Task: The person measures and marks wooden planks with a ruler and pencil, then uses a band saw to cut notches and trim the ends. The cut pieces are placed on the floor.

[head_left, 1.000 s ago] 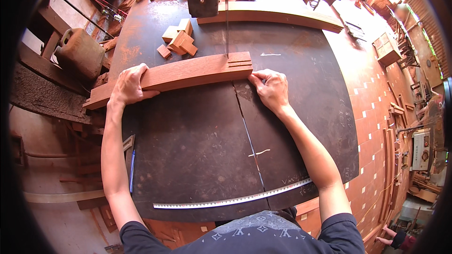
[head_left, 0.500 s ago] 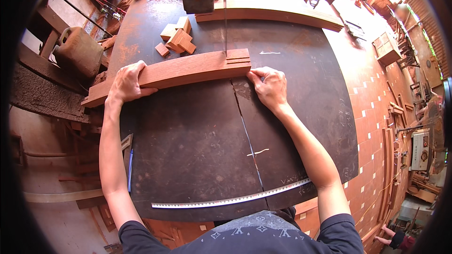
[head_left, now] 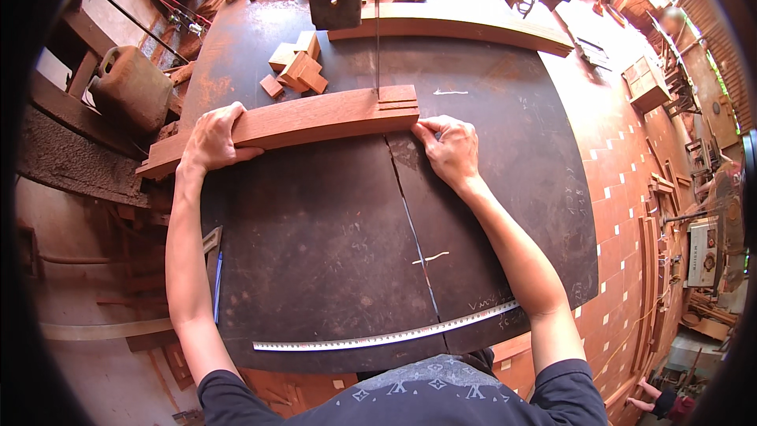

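Scarcely shifted since the earlier frame, the slotted reddish beam (head_left: 315, 117) lies across the dark, scuffed counter (head_left: 307, 229), its far edge at the saw blade (head_left: 377, 55). Of the hands, the left hand (head_left: 211, 140) grips its left part; the right hand (head_left: 449, 147) curls at its right end, hold unclear. Beyond the beam sit small blocks (head_left: 302, 72); nearer, a ruler strip (head_left: 386, 337); left, a jerrycan (head_left: 134, 91); right, tiled floor (head_left: 619, 173).
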`<act>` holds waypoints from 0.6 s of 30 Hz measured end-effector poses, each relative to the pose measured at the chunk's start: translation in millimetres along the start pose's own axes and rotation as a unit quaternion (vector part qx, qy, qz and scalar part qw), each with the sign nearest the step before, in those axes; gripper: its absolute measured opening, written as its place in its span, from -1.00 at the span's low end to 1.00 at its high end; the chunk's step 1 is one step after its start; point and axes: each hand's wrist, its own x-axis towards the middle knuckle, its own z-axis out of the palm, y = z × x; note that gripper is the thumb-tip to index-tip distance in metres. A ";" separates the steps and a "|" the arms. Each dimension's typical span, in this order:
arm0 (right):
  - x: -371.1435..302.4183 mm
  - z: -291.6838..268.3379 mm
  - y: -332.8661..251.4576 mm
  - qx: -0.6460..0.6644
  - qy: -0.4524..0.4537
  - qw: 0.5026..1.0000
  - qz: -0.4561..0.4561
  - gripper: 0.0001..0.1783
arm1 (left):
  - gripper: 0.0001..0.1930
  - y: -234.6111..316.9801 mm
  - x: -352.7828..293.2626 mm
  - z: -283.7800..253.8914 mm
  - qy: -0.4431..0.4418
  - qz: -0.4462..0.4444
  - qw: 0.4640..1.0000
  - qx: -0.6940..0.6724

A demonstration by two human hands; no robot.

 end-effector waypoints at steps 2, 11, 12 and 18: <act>-0.4 0.4 -0.3 -0.007 0.000 1.000 0.005 -0.75 | -0.31 1.1 0.1 -0.5 -0.002 -0.004 1.000 0.001; 1.2 0.2 -1.3 -0.010 -0.002 1.000 0.003 -0.75 | -0.32 -0.5 1.4 -0.8 -0.007 -0.012 1.000 -0.009; 1.5 0.3 -0.9 -0.005 -0.004 1.000 0.009 -0.76 | -0.32 -1.2 1.5 -0.8 -0.004 -0.008 1.000 -0.006; 0.5 1.5 -1.4 -0.001 0.004 1.000 0.022 -0.78 | -0.32 4.6 2.1 -2.1 -0.001 -0.005 1.000 -0.008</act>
